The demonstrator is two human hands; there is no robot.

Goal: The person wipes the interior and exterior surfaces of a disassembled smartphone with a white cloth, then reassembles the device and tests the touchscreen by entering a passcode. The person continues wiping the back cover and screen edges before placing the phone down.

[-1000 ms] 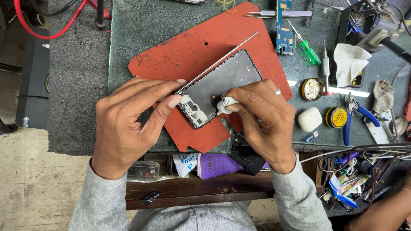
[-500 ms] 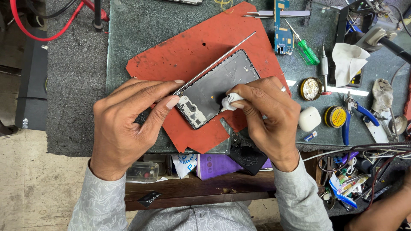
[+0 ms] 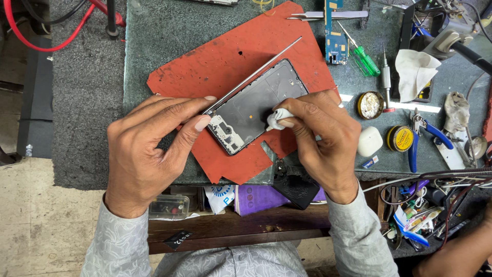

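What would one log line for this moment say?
left hand: steadies opened phone | right hand: presses white wad on phone | under: red mat

Red mat (image 3: 246, 56), black phone frame (image 3: 256, 105), white cloth wad (image 3: 277, 119), green-handled screwdriver (image 3: 365, 60).

Opened dark phone frame (image 3: 256, 105) lying diagonal on red mat; small white cloth wad (image 3: 277, 119) pressed against it.

Even, soft daylight over my bench, bright enough, no harsh contrast. Narrow strip of hard glare on green worktop (image 3: 154, 61) right of my right hand (image 3: 323, 141). Faint sheen on dark phone frame (image 3: 256, 105). Soft shadows under both palms, near side. Centre sharp; far-right clutter slightly soft. Mild wide-angle bending at left and right edges.
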